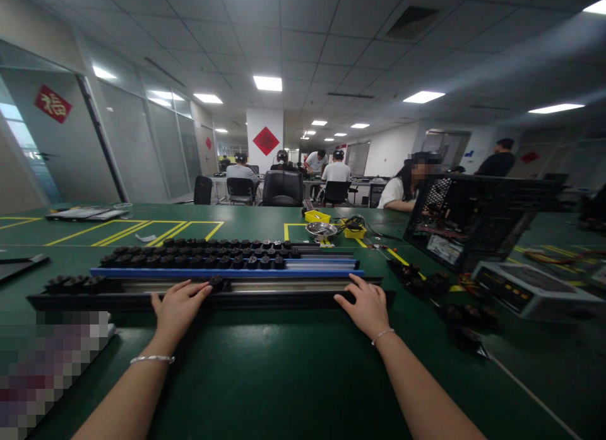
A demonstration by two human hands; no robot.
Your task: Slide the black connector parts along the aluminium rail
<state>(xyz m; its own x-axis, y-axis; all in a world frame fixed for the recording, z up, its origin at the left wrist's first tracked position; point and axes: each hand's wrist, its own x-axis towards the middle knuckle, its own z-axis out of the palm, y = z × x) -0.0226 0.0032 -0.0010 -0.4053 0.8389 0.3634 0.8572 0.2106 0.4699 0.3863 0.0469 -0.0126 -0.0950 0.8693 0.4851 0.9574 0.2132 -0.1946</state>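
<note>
A long black rail (284, 298) lies across the green table (284, 377) in front of me, with a blue-edged rail (227, 272) behind it. Rows of small black parts (199, 254) sit on the rails behind. My left hand (177, 307) rests on the front rail, its fingers reaching toward a single black part (216, 281) at their tips. My right hand (367, 304) lies on the same rail further right, fingers curled over its edge. A few black parts (76, 282) sit at the rail's left end.
An open computer case (473, 216) and a power supply box (525, 288) stand at the right, with loose black parts (416, 276) beside them. A metal bowl (320, 230) and yellow trays (317, 216) sit further back. Several people sit at far tables.
</note>
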